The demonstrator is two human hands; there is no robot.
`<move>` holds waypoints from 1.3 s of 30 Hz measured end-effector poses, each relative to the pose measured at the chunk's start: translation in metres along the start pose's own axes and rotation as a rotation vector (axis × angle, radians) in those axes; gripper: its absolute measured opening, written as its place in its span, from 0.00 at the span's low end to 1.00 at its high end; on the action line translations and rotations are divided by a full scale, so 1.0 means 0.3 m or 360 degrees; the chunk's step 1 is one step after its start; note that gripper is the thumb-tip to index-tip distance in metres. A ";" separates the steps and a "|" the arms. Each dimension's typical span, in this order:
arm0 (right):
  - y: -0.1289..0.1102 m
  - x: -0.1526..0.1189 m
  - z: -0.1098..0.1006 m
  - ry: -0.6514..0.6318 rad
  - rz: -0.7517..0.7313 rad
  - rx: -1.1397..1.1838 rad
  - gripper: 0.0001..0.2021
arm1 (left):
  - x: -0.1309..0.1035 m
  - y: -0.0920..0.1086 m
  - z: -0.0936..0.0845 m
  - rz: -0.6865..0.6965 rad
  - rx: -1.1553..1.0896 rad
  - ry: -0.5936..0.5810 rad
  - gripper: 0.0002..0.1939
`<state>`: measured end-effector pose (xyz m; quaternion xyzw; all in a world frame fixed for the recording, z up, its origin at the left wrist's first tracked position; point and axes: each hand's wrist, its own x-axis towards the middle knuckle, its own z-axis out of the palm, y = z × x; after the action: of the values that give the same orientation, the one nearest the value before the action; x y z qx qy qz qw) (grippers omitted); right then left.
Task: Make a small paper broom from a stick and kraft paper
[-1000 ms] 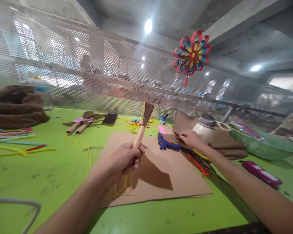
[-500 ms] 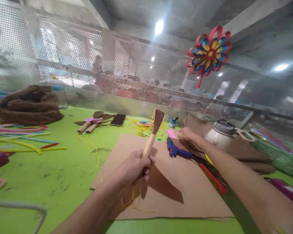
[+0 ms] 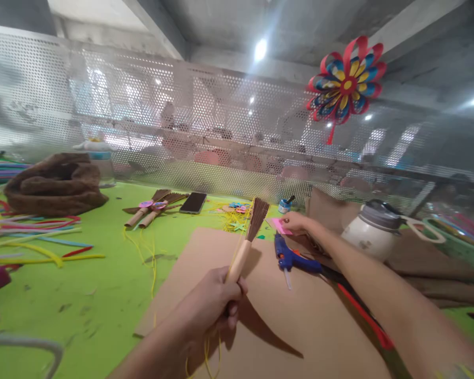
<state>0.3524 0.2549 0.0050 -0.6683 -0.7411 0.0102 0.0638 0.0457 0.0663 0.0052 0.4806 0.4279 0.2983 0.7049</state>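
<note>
My left hand (image 3: 217,297) is closed round the pale handle of a miniature broom (image 3: 242,258), brown bristles pointing up and away. Yellow string runs along the broom and dangles below the fist. Beneath it lies a brown cardboard sheet (image 3: 205,263), with the broom's shadow across it. My right hand (image 3: 297,223) reaches forward, fingers pinched at the edge of a pink paper slip (image 3: 282,226); the fingertips are partly hidden. Just in front of the right forearm rests a blue glue gun (image 3: 296,261) with a clear glue stick.
Two finished-looking small brooms (image 3: 154,208) and a phone (image 3: 193,202) lie at the back. Beyond the cardboard are yellow string scraps (image 3: 237,218) and a small blue jar (image 3: 285,206). A white jug (image 3: 373,229) stands right, pipe cleaners (image 3: 43,239) and a brown fabric bundle (image 3: 55,184) left.
My right hand has moved left onto the pink slip, which it was beside before. My left hand still grips the broom. The view has shifted slightly.
</note>
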 end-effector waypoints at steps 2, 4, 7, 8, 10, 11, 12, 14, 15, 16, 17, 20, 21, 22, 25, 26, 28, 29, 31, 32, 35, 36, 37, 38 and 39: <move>-0.012 -0.022 -0.016 0.0060 0.0027 0.0068 0.15 | 0.000 -0.001 0.002 0.0001 -0.0016 -0.0006 0.08; -0.028 -0.064 -0.051 0.0168 0.0059 0.0130 0.13 | -0.008 0.006 0.008 -0.0009 -0.0003 -0.0002 0.07; -0.082 -0.205 -0.127 0.0343 0.0035 0.0238 0.13 | -0.021 0.018 0.018 -0.0013 0.0048 0.0004 0.07; -0.114 -0.277 -0.151 0.0372 -0.0010 0.0280 0.14 | -0.023 0.019 0.019 0.0000 0.0049 -0.0003 0.08; -0.193 -0.449 -0.180 0.0326 -0.0197 0.0405 0.15 | -0.025 0.019 0.018 0.0036 0.0036 -0.0024 0.08; -0.237 -0.539 -0.182 0.0181 -0.0457 0.0560 0.15 | -0.025 0.019 0.017 0.0076 0.0011 -0.0033 0.08; -0.281 -0.624 -0.173 0.0051 -0.0665 0.0636 0.16 | -0.025 0.018 0.015 0.0091 0.0007 -0.0030 0.08; -0.356 -0.759 -0.127 0.0048 -0.0835 0.0571 0.24 | -0.026 0.019 0.013 0.0114 -0.0019 -0.0015 0.07; -0.385 -0.804 -0.093 0.0122 -0.0861 0.0527 0.25 | -0.027 0.021 0.013 0.0143 -0.0017 -0.0037 0.07; -0.406 -0.836 -0.056 0.0164 -0.0863 0.0483 0.22 | -0.028 0.023 0.013 0.0164 -0.0029 -0.0098 0.07; -0.421 -0.854 -0.019 0.0257 -0.0840 0.0466 0.17 | -0.030 0.025 0.013 0.0183 -0.0049 -0.0141 0.07; -0.434 -0.876 0.054 0.0441 -0.0823 0.0455 0.12 | -0.043 0.042 0.005 0.0175 0.0010 -0.0134 0.09; -0.432 -0.882 0.062 0.0450 -0.0845 0.0443 0.12 | -0.052 0.052 -0.003 0.0207 0.0046 -0.0106 0.08; -0.429 -0.893 0.064 0.0441 -0.0876 0.0429 0.12 | -0.065 0.065 -0.014 0.0255 0.0099 -0.0070 0.09; -0.408 -0.941 0.053 0.0398 -0.0998 0.0416 0.12 | -0.126 0.115 -0.062 0.0304 0.0343 0.0084 0.09; -0.398 -0.958 0.051 0.0391 -0.1038 0.0427 0.12 | -0.150 0.133 -0.080 0.0292 0.0482 0.0138 0.09; -0.374 -0.986 0.055 0.0401 -0.1101 0.0480 0.14 | -0.197 0.167 -0.112 0.0316 0.0763 0.0244 0.08; -0.362 -0.996 0.061 0.0409 -0.1120 0.0516 0.15 | -0.218 0.181 -0.124 0.0334 0.0871 0.0263 0.08; -0.340 -1.004 0.072 0.0424 -0.1138 0.0591 0.17 | -0.248 0.201 -0.141 0.0337 0.1076 0.0332 0.08; -0.332 -1.004 0.076 0.0432 -0.1141 0.0629 0.17 | -0.259 0.209 -0.146 0.0346 0.1157 0.0374 0.08; -0.324 -0.997 0.079 0.0465 -0.1115 0.0714 0.16 | -0.284 0.240 -0.165 0.0390 0.1359 0.0450 0.10; -0.325 -0.994 0.078 0.0476 -0.1105 0.0732 0.15 | -0.296 0.258 -0.179 0.0406 0.1424 0.0456 0.09; -0.327 -0.991 0.076 0.0482 -0.1098 0.0745 0.14 | -0.312 0.282 -0.199 0.0434 0.1492 0.0471 0.09; -0.329 -0.988 0.076 0.0485 -0.1095 0.0753 0.13 | -0.332 0.310 -0.224 0.0433 0.1583 0.0493 0.08; -0.331 -0.985 0.077 0.0489 -0.1098 0.0757 0.12 | -0.356 0.341 -0.253 0.0464 0.1672 0.0571 0.07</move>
<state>0.2808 -0.0473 -0.0318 -0.3423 -0.8797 0.0590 0.3248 -0.0715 0.0463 0.1215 0.7623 0.5608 0.2168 0.2396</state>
